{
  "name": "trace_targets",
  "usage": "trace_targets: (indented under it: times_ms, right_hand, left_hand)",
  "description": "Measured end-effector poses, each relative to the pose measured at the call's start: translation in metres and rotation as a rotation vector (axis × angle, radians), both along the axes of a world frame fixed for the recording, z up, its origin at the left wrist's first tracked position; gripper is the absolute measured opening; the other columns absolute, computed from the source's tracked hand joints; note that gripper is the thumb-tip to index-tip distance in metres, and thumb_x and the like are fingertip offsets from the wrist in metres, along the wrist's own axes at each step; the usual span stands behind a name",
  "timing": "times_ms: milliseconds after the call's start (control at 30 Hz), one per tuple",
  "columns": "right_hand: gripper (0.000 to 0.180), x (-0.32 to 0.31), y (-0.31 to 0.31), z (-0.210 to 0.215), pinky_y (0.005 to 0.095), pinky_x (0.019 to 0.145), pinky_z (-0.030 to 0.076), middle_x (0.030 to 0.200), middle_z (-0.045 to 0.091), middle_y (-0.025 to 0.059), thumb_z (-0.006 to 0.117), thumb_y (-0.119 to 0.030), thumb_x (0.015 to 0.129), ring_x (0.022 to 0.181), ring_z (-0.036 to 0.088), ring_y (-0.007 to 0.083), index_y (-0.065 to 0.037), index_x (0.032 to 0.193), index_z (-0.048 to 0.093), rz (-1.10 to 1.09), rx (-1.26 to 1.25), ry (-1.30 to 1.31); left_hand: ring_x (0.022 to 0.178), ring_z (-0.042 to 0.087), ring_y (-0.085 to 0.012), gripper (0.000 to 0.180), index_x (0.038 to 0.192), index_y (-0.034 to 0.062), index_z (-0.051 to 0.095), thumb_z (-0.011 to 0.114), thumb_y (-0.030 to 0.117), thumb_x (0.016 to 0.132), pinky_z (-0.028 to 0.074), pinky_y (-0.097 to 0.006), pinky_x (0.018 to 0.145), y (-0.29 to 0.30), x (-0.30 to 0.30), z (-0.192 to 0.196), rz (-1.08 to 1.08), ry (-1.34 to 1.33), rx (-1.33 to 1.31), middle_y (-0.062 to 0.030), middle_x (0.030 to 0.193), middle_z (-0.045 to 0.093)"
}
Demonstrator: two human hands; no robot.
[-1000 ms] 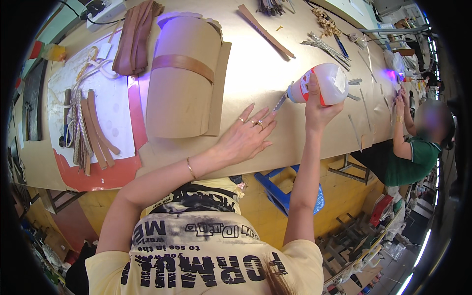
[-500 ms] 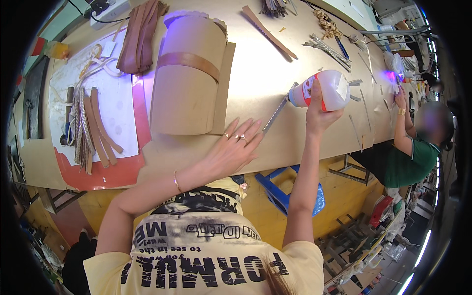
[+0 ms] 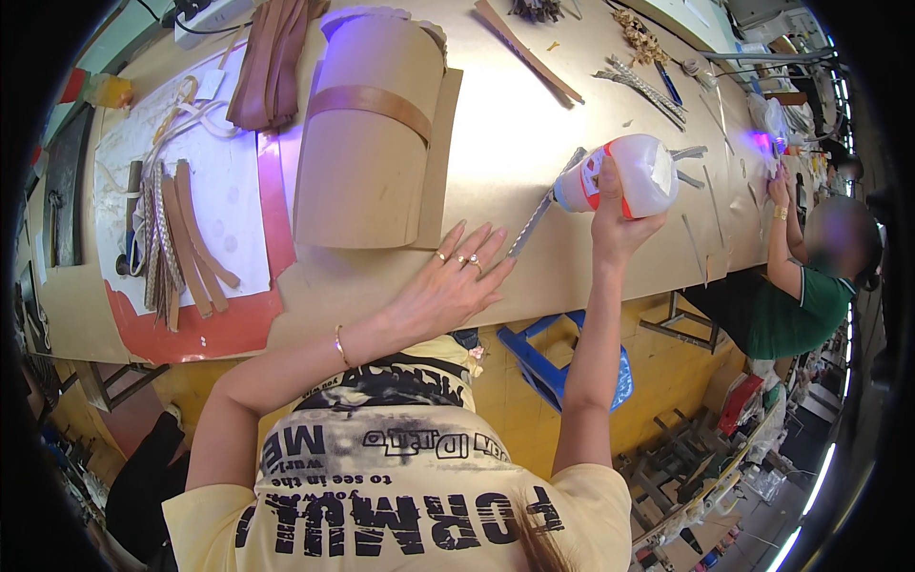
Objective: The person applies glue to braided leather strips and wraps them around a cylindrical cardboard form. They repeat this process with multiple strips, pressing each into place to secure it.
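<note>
Head view, and the left hand (image 3: 446, 291) is spread palm down near frame centre, fingertips right by a thin braided strip (image 3: 530, 227); touching or not, can't tell! Right of centre, the right hand (image 3: 620, 224) wraps a tilted white bottle (image 3: 648, 176), blue tip at the strip, above the table (image 3: 591, 267). Beyond, upper left, sits a banded brown roll (image 3: 367, 181); far right, a co-worker (image 3: 801, 310) in green.

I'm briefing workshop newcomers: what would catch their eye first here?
Probably the white bottle, tipped sideways in the right hand, pointing toward a narrow strip on the worktable. Next, the big tan roll with its brown band, left of the bottle.
</note>
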State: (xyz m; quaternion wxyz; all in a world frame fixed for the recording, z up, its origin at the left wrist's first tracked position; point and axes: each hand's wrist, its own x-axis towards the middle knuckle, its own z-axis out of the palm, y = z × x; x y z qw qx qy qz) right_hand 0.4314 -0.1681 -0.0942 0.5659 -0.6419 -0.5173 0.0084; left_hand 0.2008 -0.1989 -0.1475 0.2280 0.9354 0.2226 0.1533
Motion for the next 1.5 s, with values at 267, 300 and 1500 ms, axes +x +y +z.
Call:
trace_targets:
  times_ms: [267, 300, 1500]
  right_hand:
    - [0.045, -0.007, -0.013, -0.003, 0.0318, 0.080, 0.053, 0.096, 0.070, 0.0119, 0.084, -0.019, 0.076, 0.087, 0.069, 0.0198, 0.006, 0.107, 0.063, 0.014, -0.056, 0.036]
    - [0.045, -0.008, -0.015, -0.003, 0.0317, 0.080, 0.053, 0.096, 0.070, 0.0120, 0.084, -0.019, 0.076, 0.086, 0.069, 0.0199, 0.006, 0.107, 0.063, 0.017, -0.063, 0.027]
    - [0.054, -0.039, -0.068, -0.017, 0.0335, 0.079, 0.053, 0.101, 0.066, 0.0121, 0.088, -0.016, 0.069, 0.088, 0.066, 0.0207, 0.005, 0.110, 0.059, 0.035, -0.112, 0.028]
  left_hand:
    - [0.138, 0.035, -0.0326, 0.051, 0.134, 0.0081, 0.052, 0.062, 0.033, 0.091, 0.025, -0.050, 0.115, -0.001, 0.000, -0.001, 0.019, -0.026, -0.006, -0.0194, 0.148, 0.037]
    - [0.138, 0.035, -0.0327, 0.050, 0.134, 0.0081, 0.052, 0.062, 0.033, 0.091, 0.025, -0.050, 0.115, -0.001, 0.000, -0.002, 0.022, -0.030, -0.005, -0.0195, 0.148, 0.037]
    - [0.134, 0.043, -0.0293, 0.038, 0.123, 0.0025, 0.059, 0.055, 0.027, 0.094, 0.029, -0.050, 0.114, -0.010, -0.013, 0.001, 0.028, -0.045, 0.078, -0.0188, 0.143, 0.044]
